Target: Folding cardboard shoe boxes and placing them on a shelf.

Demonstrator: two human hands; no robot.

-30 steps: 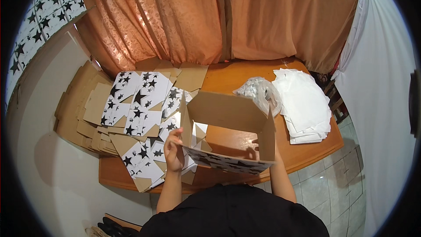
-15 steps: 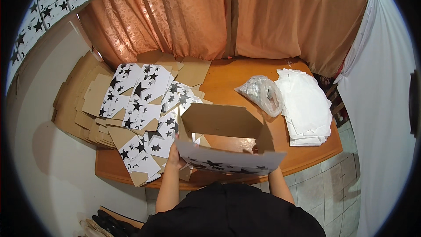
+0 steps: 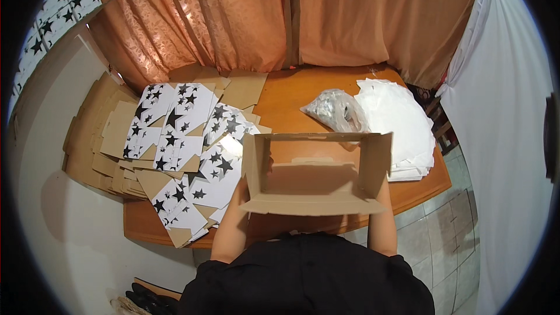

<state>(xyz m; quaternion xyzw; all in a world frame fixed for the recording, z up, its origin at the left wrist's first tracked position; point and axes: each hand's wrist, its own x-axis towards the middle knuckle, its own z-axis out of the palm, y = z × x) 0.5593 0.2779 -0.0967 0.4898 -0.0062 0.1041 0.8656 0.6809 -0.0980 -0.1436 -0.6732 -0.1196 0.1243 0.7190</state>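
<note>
Left hand [image 3: 270,164] and right hand hold up a rectangular brown cardboard box [image 3: 315,205], open towards me, above the near part of a glossy orange-brown wooden table [image 3: 280,99]. Of the left, only dim fingers show through the box's opening; the right is hidden behind the box's right side, so I cannot tell how its fingers are set. The 2 bare forearms [image 3: 231,227] run up from the short sleeves of a black top [image 3: 309,274]. To the box's left, overlapping white card pieces printed with black stars [image 3: 195,111] spread across the table, with layered flat brown cardboard pieces [image 3: 87,140] farther left, near the wall. Beyond the box's right half sits a crumpled translucent plastic bag [image 3: 332,105], just beside a pile of white sheets [image 3: 399,119]. Shiny orange curtains [image 3: 245,17] hang behind the table; a white drape [image 3: 490,111] hangs at right.
</note>
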